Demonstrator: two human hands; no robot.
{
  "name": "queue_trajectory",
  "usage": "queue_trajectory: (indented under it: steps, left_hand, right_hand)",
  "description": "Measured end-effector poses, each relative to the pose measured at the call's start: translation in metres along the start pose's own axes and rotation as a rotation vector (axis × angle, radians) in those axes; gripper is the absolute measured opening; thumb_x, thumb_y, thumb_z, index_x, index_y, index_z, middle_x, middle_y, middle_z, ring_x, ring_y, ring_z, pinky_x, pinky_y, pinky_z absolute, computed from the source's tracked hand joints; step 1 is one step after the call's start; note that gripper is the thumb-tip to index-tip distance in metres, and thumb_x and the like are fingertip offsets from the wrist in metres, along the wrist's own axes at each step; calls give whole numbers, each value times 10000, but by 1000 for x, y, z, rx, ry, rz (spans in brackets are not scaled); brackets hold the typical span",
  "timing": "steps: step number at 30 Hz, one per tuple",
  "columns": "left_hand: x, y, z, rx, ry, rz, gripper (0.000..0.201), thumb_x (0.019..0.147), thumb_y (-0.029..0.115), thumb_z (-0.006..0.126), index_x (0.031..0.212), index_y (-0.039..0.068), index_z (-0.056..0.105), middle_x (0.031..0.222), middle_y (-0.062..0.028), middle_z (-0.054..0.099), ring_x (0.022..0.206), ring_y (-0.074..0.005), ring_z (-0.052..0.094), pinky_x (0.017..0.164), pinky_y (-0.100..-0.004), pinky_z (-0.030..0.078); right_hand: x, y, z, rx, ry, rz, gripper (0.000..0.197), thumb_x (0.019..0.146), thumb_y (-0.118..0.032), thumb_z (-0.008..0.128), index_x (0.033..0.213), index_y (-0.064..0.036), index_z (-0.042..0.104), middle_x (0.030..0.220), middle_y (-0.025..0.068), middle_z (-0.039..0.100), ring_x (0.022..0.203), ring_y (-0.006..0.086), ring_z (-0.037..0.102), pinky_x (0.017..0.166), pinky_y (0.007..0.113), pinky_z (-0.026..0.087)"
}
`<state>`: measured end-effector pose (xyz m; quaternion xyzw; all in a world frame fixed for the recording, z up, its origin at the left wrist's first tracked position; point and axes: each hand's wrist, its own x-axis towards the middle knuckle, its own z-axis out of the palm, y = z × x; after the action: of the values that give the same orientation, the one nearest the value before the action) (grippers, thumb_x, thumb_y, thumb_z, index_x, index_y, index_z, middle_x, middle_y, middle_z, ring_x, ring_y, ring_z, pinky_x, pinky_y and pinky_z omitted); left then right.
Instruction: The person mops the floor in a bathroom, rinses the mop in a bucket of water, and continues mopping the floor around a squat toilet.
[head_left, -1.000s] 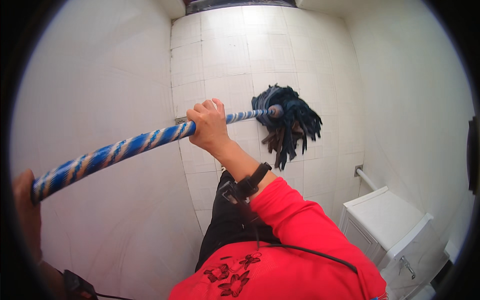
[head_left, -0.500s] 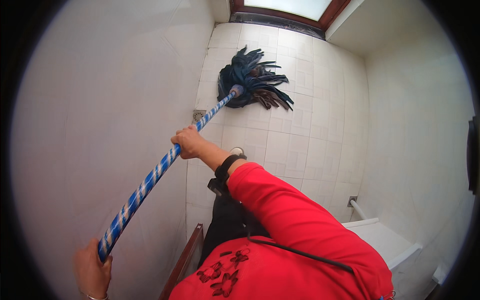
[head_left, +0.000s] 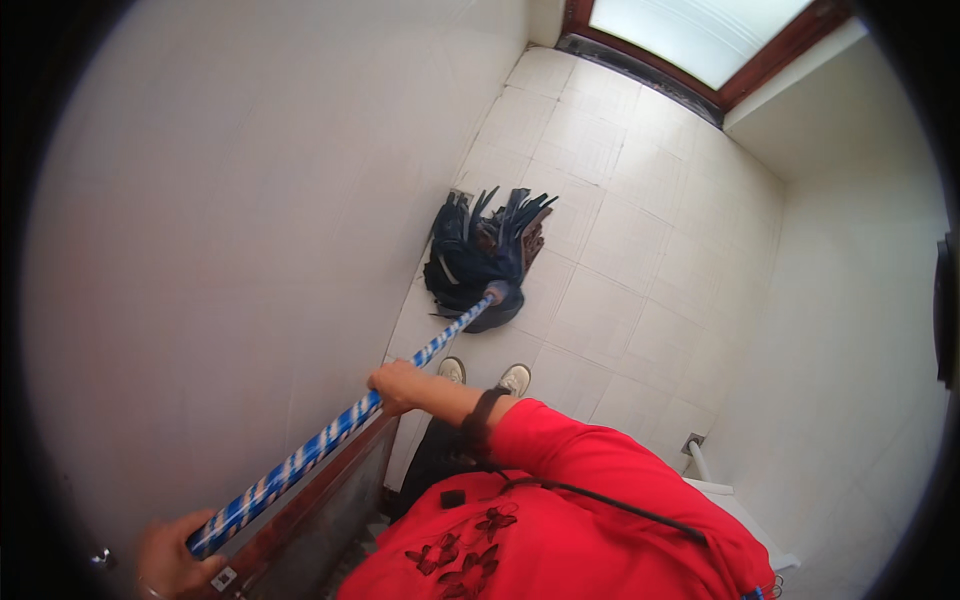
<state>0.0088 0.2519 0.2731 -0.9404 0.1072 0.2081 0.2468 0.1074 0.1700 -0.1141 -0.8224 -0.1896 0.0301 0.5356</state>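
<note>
The right hand (head_left: 398,386) is gripping the blue-and-white striped mop handle (head_left: 330,435) at mid-length, fingers wrapped closed around it. The left hand (head_left: 170,560) is clasping the handle's upper end at the lower left of the view. The handle is sloping down to the dark blue mop head (head_left: 483,258), which is lying spread on the tiled floor (head_left: 620,250) against the left wall (head_left: 230,200), just ahead of the shoes (head_left: 485,375). No wet and dry areas are distinguishable on the tiles, so the mopped portion cannot be judged; the stretch toward the window (head_left: 700,35) is appearing untouched.
</note>
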Motion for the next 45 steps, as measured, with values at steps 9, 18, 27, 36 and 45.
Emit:
queue_trajectory:
  steps: [9, 18, 27, 36, 45]
  left_hand:
    - [125, 66, 110, -50, -21, 588, 385, 642, 151, 617, 1011, 115, 514, 761, -138, 575, 670, -293, 564, 594, -361, 450]
    - [171, 172, 147, 292, 342, 942, 347, 696, 112, 538, 1039, 109, 482, 618, -81, 490, 509, -245, 518, 466, -344, 411]
    - [114, 188, 14, 536, 734, 938, 285, 646, 65, 543, 923, 117, 581, 564, -31, 398, 460, -172, 436, 426, -289, 347]
    - [69, 170, -16, 846, 769, 929, 140, 674, 76, 580, 798, 12, 584, 521, -35, 364, 457, -150, 398, 424, -256, 296]
    - [65, 102, -32, -22, 763, 488, 205, 747, 35, 465, 571, -37, 390, 482, -112, 383, 419, -228, 377, 433, -298, 283]
  right_hand:
    - [-143, 147, -32, -303, 211, 397, 103, 538, -119, 544, 631, -73, 542, 648, 115, 555, 711, 292, 549, 706, 372, 400]
    - [-236, 240, -41, -406, 887, 423, 143, 502, -41, 545, 560, -65, 416, 582, 98, 466, 650, 291, 479, 638, 356, 357]
    - [-120, 197, -95, -262, 1506, 309, 156, 590, -68, 556, 570, -64, 402, 566, 98, 447, 601, 289, 454, 599, 365, 346]
    - [9, 134, -76, 188, 1410, -10, 170, 571, -68, 597, 582, -38, 430, 568, 124, 456, 559, 276, 478, 527, 330, 379]
    - [38, 52, 5, 366, 487, 1, 155, 556, -83, 563, 706, -42, 555, 685, 181, 559, 688, 319, 561, 609, 367, 438]
